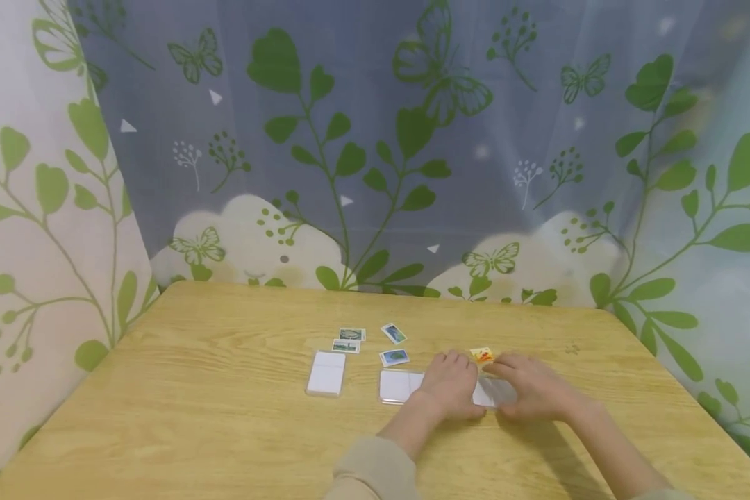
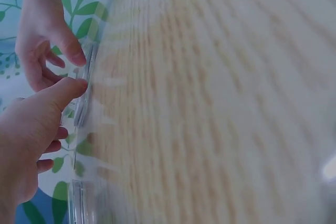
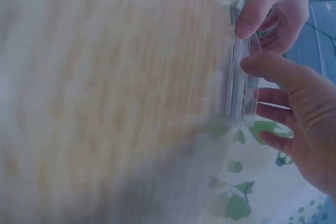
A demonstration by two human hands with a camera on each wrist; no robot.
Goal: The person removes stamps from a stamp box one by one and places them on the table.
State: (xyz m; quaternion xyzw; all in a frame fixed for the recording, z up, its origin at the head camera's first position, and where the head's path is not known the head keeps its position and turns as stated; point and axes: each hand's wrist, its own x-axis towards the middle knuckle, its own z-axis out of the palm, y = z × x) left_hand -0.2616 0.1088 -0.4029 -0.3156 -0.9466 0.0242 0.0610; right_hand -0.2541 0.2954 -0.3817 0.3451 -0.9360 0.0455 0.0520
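Both hands are at a clear flat plastic case (image 1: 490, 393) with a pale inside, near the table's right middle. In the head view my left hand (image 1: 450, 385) covers the case's left end, its thumb at the near edge. My right hand (image 1: 534, 389) spans the right end. The right wrist view shows the right thumb (image 3: 257, 64) on the near edge and fingers behind. A clear panel (image 3: 254, 45) tilts up off the case there. A stamp-like orange and yellow picture (image 1: 482, 355) lies just beyond the hands.
A second case (image 1: 400, 386) with a white inside lies left of the left hand, partly covered by it. A third case (image 1: 326, 373) sits farther left. Several small stamp-like pictures (image 1: 394, 357) lie behind them on the wooden table (image 1: 225, 423). A patterned curtain (image 1: 362, 139) hangs behind.
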